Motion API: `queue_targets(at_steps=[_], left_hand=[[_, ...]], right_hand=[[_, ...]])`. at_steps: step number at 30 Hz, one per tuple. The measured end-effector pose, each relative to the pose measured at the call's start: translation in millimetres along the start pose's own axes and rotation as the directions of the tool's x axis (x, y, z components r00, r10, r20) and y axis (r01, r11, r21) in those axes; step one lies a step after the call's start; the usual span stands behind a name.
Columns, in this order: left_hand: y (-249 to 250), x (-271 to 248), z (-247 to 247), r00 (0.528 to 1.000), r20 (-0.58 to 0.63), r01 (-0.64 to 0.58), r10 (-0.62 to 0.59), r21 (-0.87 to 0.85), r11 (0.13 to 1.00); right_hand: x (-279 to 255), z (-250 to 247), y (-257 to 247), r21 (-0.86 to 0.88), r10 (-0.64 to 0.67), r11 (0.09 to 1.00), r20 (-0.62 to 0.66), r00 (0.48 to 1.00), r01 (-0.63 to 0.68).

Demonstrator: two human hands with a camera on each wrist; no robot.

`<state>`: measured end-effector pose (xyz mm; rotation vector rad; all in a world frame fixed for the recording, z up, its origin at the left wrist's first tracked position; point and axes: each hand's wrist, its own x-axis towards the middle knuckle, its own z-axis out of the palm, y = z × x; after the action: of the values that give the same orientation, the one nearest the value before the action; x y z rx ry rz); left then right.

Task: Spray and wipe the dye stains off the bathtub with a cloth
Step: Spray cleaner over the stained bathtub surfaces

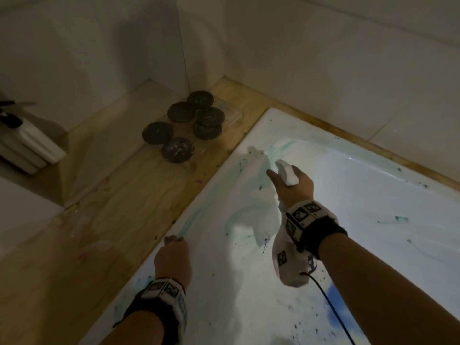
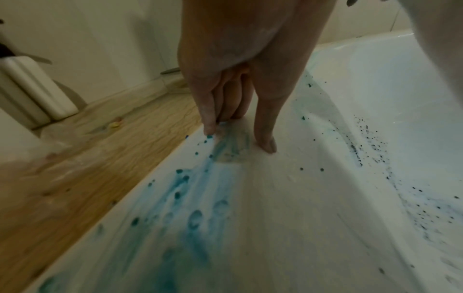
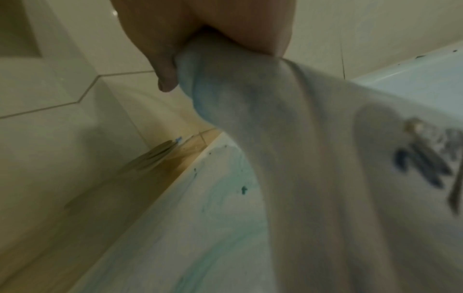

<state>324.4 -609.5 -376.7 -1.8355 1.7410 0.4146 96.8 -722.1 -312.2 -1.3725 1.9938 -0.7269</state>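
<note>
The white bathtub point(image 1: 281, 120) carries teal dye smears and dark specks point(image 2: 185, 198) along its rim and inner wall. More dye marks point(image 1: 400, 218) show on the tub floor. My left hand point(image 1: 171, 252) rests on the rim, and its straight fingertips point(image 2: 209, 128) and thumb touch a teal smear. My right hand point(image 1: 291, 185) hovers over the tub's far left corner and grips a bunched white cloth point(image 1: 254, 195) that hangs down from it. In the right wrist view the cloth point(image 3: 288, 158) fills the middle, with dark stains on its right part.
A wooden ledge point(image 1: 119, 200) runs along the tub's left side. Several black round discs point(image 1: 184, 125) lie on it near the corner. A white bottle with a black top point(image 1: 27, 138) stands at the far left. Tiled walls close the back and right.
</note>
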Motion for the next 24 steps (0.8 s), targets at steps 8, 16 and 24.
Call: queue_targets(at_steps=[8, 16, 24], left_hand=[[8.4, 13.5, -4.3, 0.999, 0.006, 0.048, -0.048, 0.024, 0.999], [9.6, 17.2, -2.3, 0.997, -0.067, 0.044, -0.038, 0.082, 0.996], [10.5, 18.4, -0.7, 0.991, -0.117, 0.066, -0.06, 0.054, 0.996]], right_hand=[[54.9, -32.1, -2.9, -0.04, 0.019, 0.999, -0.081, 0.997, -0.022], [67.8, -50.9, 6.9, -0.057, 0.148, 0.985, -0.238, 0.96, -0.166], [67.7, -73.7, 16.1, -0.023, 0.219, 0.972, -0.279, 0.935, -0.235]])
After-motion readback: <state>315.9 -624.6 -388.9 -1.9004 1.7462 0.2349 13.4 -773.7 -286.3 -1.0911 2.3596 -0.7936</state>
